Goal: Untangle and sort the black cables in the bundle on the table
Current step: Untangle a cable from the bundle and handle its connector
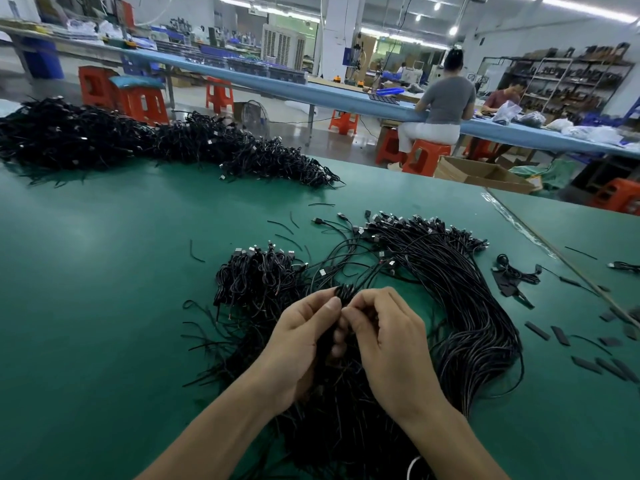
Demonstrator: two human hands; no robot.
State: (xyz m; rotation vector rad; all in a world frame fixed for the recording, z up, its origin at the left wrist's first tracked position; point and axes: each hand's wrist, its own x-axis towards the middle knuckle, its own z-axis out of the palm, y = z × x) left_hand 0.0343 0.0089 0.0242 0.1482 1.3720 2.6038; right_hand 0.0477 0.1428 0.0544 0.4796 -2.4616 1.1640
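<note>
Cables (pixel 346 393) everywhere on this one, heaped in the lower middle of the frame on the green surface (pixel 104 289). Left hand (pixel 298 337) and right hand (pixel 384 334) meet just above the heap. Each grip is curled in and pinching the same small clump (pixel 344 292) of wire, thumbs nearly touching.

These look thin, light and floppy, so probably no effort to lift, but they'll likely snag on each other. Best bet looks like holding one near its plug end and easing it out, not yanking.

Counting: two hands, one pinched clump. The near heap splits into roughly two lots, a curled bunch (pixel 256 275) left of centre and a long sheaf (pixel 460 299) sweeping down the right. One more big pile (pixel 138 143) sits in the upper left. Single cables are way too many to count. There's also a scatter of flat black strips (pixel 561 336) at the right edge, about eight, but it's hard to be sure.
</note>
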